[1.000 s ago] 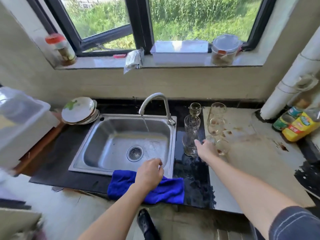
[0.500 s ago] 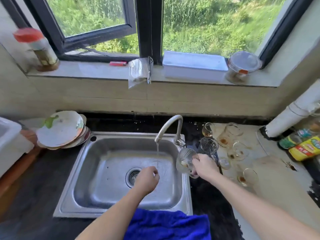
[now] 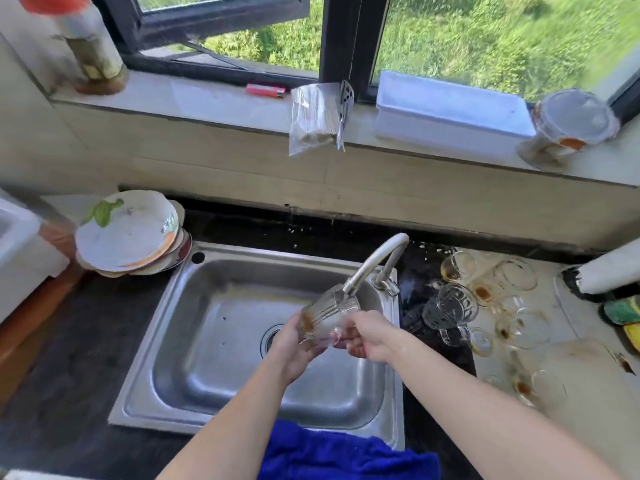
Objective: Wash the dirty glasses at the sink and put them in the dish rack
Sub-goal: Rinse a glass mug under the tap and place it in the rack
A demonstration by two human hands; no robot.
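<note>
A ribbed clear glass mug (image 3: 329,315) with brown residue at its bottom is tilted under the spout of the faucet (image 3: 375,263), over the steel sink (image 3: 214,313). My left hand (image 3: 294,344) cups the mug's base from below. My right hand (image 3: 370,336) grips it by the handle side. Several dirty glasses (image 3: 485,296) with brown dregs stand and lie on the counter right of the sink. The nearest is a ribbed glass mug (image 3: 448,310) lying on its side.
A stack of plates (image 3: 130,233) sits left of the sink, beside a white container (image 3: 20,251). A blue cloth (image 3: 339,452) hangs over the sink's front edge. The windowsill holds a jar (image 3: 88,50), a lighter, a plastic bag, a white box (image 3: 450,109) and a lidded tub. Bottles lie at far right.
My right hand has carried the mug from the counter edge to under the faucet spout. My left hand has come up from over the drain and now holds the mug's base.
</note>
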